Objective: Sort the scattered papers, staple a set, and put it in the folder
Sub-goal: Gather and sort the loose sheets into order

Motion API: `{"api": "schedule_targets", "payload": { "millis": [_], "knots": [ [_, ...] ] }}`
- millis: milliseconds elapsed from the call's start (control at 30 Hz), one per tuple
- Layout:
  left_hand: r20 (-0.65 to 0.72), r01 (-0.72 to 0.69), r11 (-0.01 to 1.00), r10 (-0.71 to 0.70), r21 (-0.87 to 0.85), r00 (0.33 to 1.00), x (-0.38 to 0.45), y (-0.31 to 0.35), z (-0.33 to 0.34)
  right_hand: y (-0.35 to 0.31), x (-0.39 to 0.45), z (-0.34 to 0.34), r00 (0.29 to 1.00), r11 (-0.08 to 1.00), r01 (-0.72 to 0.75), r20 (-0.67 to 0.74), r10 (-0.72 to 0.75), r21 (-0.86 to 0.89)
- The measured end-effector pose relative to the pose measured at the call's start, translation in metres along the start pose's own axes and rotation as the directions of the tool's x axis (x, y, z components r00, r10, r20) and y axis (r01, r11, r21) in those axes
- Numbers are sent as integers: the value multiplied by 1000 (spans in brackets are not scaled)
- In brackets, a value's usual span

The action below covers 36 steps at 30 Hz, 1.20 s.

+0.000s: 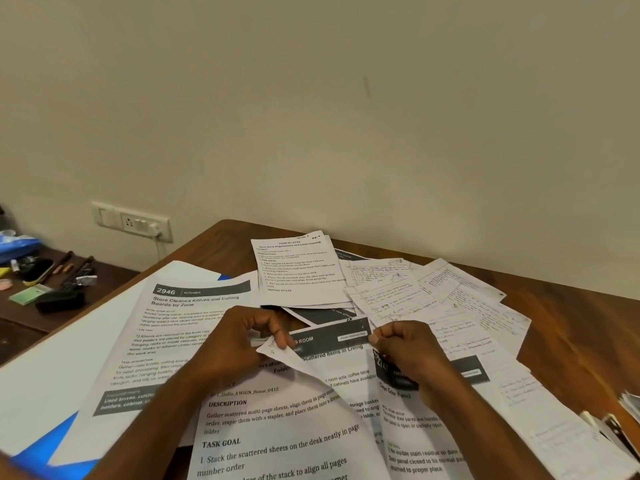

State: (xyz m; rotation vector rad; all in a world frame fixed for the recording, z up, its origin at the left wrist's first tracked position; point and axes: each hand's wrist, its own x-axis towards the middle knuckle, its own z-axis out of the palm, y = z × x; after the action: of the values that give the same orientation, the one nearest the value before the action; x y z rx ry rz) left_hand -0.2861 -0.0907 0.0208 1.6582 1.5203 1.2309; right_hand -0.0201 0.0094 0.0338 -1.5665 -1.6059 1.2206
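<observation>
Printed sheet (277, 427) lies at the near edge of the tabletop (571, 327); left hand (228, 344) pinches its folded top corner, right hand (408, 348) curls its grip on the dark-headed page behind it. Left of the sheet, a blue folder (41, 455) under a "2946" page (166, 341). Beyond it, more papers (433, 299), handwritten; wall socket (133, 221) far left.
</observation>
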Motion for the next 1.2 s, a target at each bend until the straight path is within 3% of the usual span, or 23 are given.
{"api": "schedule_targets", "payload": {
  "millis": [133,267,500,667,867,1200],
  "knots": [
    [-3,-10,1000,10,18,1000,0,0,0,-1,1,4,997,993,38,-58,-45,-110],
    [-22,-11,999,12,32,1000,0,-1,-4,-11,-7,18,950,908,239,-112,-293,-345],
    [-35,10,999,-9,43,999,-2,4,-37,-24,-19,62,923,876,382,160,-349,-295],
    [-9,50,997,-50,59,999,-3,1,-74,-36,-15,96,931,924,325,238,-276,-202],
    [-18,117,993,-117,-10,993,-12,-20,-90,-60,-2,146,964,983,178,208,-164,-54],
    [-11,118,986,-120,-119,993,-14,-29,-84,-69,15,181,987,996,41,161,-27,-85]
  ]
}}
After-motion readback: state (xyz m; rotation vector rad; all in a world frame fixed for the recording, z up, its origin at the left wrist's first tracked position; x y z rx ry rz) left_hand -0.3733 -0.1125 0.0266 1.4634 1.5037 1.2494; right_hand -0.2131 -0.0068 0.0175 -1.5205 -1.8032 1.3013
